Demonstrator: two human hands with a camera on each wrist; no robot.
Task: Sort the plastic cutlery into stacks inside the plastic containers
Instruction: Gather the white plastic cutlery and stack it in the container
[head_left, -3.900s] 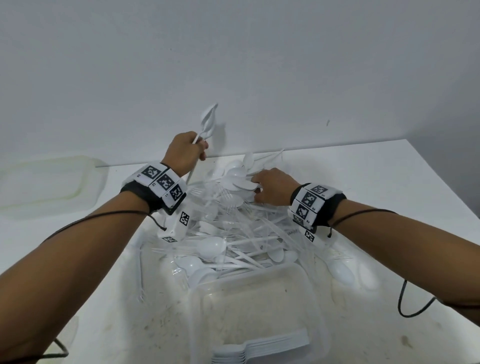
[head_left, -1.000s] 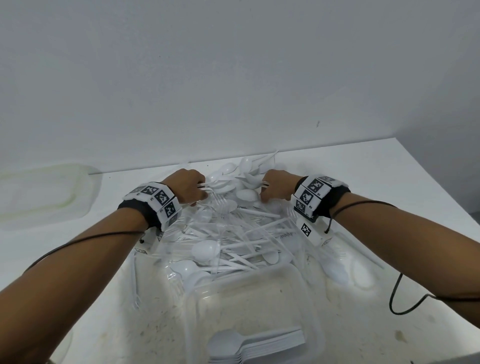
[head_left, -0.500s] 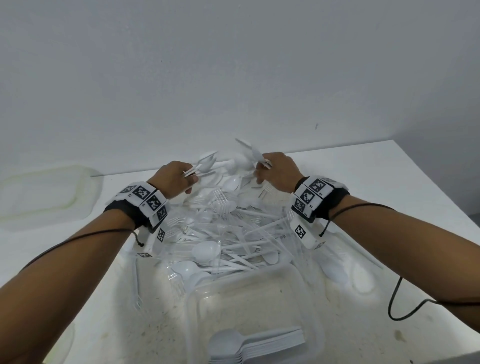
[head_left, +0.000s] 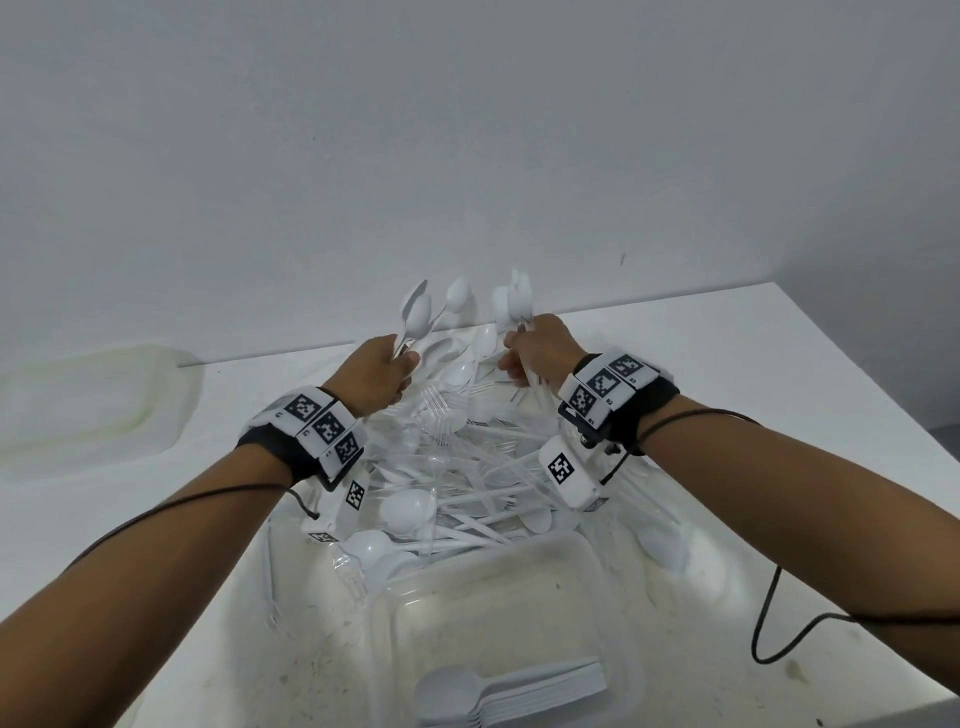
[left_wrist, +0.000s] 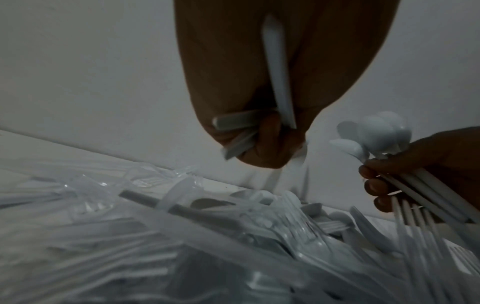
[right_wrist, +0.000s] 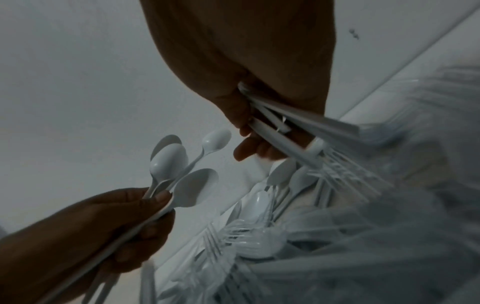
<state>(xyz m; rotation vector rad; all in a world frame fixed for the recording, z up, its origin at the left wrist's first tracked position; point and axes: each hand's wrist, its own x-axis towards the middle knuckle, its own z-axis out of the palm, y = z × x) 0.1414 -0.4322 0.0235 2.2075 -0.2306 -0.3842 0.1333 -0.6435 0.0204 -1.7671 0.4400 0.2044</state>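
A heap of white and clear plastic cutlery (head_left: 457, 467) lies on the white table (head_left: 753, 364), spilling from a clear container. My left hand (head_left: 374, 379) grips a bunch of white spoons (head_left: 421, 312) by the handles, bowls up, above the far end of the heap. My right hand (head_left: 540, 353) grips another bunch of white spoons (head_left: 514, 301) the same way, close beside it. In the right wrist view the left hand's spoons (right_wrist: 176, 164) fan out; in the left wrist view the right hand's spoons (left_wrist: 376, 131) show. A clear container (head_left: 395, 613) near me holds a stack of white spoons (head_left: 498, 696).
A clear lid (head_left: 93, 405) lies at the far left by the wall. Loose spoons (head_left: 665, 545) lie right of the heap, and a fork (head_left: 270, 587) lies to its left. A black cable (head_left: 779, 623) hangs from my right arm. The wall (head_left: 467, 156) stands right behind the heap.
Both hands have risen from the heap, each lifting a bunch of spoons with the bowls now pointing up. The stack in the near container is unchanged over the last second.
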